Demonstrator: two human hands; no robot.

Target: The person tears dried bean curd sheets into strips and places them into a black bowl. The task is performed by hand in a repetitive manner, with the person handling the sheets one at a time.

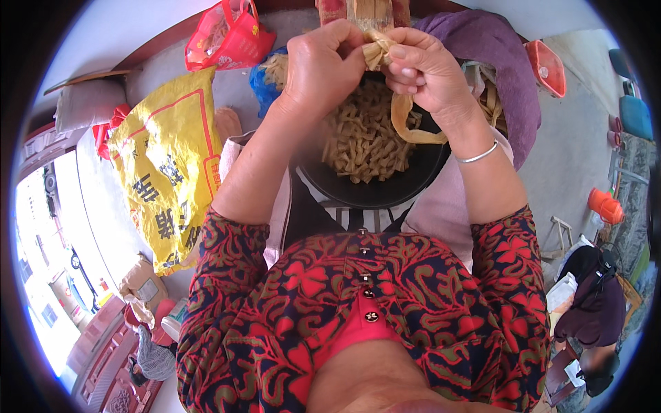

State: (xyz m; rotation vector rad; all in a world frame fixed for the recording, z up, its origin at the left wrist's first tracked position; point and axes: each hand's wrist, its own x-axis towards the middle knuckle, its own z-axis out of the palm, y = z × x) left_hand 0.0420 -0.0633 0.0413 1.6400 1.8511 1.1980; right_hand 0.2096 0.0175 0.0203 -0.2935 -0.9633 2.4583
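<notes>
A pale yellow-brown flat strip (pixel 401 118) is gathered into a folded, knot-like bunch between my two hands. My left hand (pixel 320 65) pinches the bunch from one side, thumb and forefinger closed on it. My right hand (pixel 428 72) grips its other side, fingers curled, a silver bangle on that wrist. From my right hand the strip's loose tail hangs down and curves to the right over the basin rim. Below, on my lap, a round black basin (pixel 358 198) holds a heap of small twisted knots (pixel 368 148) of similar colour.
A purple cloth (pixel 492 55) lies at right over more strips (pixel 493 110). An orange-red plastic container (pixel 545 69) is beyond it. A yellow printed sack (pixel 172 165) stands at left, near a red bag (pixel 224 38) and a blue bag (pixel 265 86). A wooden stool (pixel 368 12) is ahead.
</notes>
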